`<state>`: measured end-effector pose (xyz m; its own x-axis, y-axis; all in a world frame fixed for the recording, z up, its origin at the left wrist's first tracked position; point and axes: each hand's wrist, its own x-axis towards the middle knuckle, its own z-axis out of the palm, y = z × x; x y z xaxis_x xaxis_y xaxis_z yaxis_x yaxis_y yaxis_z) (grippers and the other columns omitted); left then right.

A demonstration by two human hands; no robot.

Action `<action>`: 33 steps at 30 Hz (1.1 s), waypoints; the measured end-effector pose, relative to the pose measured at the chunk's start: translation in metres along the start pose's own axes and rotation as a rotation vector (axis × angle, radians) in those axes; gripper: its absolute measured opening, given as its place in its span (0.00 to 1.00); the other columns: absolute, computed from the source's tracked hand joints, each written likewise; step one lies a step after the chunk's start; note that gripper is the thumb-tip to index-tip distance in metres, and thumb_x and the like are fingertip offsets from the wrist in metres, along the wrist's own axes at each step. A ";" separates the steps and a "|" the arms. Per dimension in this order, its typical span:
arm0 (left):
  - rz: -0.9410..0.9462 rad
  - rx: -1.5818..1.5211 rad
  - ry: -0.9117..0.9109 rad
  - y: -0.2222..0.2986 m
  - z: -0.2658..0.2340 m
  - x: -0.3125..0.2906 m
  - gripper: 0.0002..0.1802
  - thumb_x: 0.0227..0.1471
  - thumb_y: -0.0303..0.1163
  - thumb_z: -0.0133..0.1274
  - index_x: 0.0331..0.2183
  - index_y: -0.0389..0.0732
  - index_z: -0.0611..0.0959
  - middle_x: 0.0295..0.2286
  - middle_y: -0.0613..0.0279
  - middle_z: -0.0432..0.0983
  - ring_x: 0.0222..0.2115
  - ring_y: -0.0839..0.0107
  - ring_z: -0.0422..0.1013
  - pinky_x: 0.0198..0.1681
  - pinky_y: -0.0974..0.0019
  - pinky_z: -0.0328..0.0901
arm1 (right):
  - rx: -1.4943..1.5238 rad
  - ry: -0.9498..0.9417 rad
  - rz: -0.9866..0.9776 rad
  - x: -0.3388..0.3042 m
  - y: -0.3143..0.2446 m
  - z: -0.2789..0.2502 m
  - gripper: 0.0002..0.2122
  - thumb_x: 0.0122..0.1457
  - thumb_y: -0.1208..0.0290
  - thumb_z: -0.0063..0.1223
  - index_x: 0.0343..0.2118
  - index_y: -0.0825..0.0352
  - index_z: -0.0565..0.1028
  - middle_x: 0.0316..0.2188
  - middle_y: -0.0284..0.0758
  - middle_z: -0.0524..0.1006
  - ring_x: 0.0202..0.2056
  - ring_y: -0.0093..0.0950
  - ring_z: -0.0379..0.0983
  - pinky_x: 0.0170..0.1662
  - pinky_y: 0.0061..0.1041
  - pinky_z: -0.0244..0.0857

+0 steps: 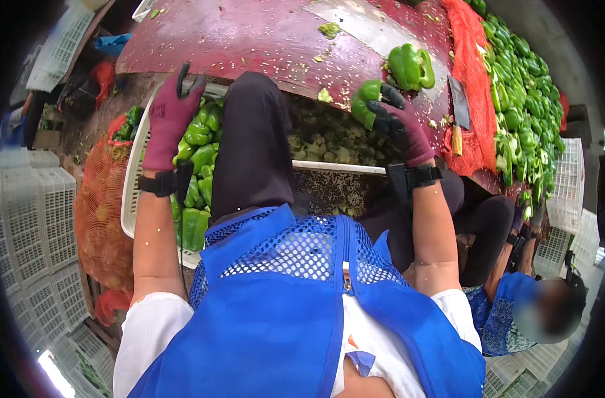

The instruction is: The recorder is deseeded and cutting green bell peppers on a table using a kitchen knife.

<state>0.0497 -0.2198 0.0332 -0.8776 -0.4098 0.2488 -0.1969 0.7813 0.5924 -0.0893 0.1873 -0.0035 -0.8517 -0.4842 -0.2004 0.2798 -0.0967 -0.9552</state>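
Observation:
My right hand [401, 126], in a maroon glove with black fingers, is closed on a green bell pepper [363, 105] at the near edge of the red tabletop [249, 40]. Just beyond it, a second green bell pepper [410, 67] rests on the table. My left hand [174, 119], gloved alike, is held above the left side of a white crate [134, 174]. Its fingers are spread, with nothing between them. Whole green peppers [196, 224] fill the part of the crate beside my leg.
Right of the peppers lies a cleaver [459, 103] by red mesh [463, 40] and a big green pepper heap [525, 99]. Pepper scraps [336, 136] fill a container below the table edge. A full mesh sack [100, 205] stands left. A co-worker [508, 298] sits at right.

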 end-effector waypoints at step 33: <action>0.029 -0.434 -0.541 0.148 0.102 -0.021 0.32 0.49 0.37 0.62 0.55 0.43 0.71 0.43 0.58 0.74 0.42 0.74 0.70 0.44 0.69 0.67 | -0.407 0.076 -0.154 -0.033 0.056 0.011 0.17 0.52 0.69 0.59 0.45 0.66 0.76 0.36 0.39 0.80 0.36 0.29 0.77 0.40 0.28 0.70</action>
<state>-0.0058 -0.0480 0.0378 -0.9966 -0.0116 -0.0811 -0.0766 0.4834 0.8720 -0.0402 0.1885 -0.0481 -0.9044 -0.4239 -0.0496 -0.0377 0.1952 -0.9800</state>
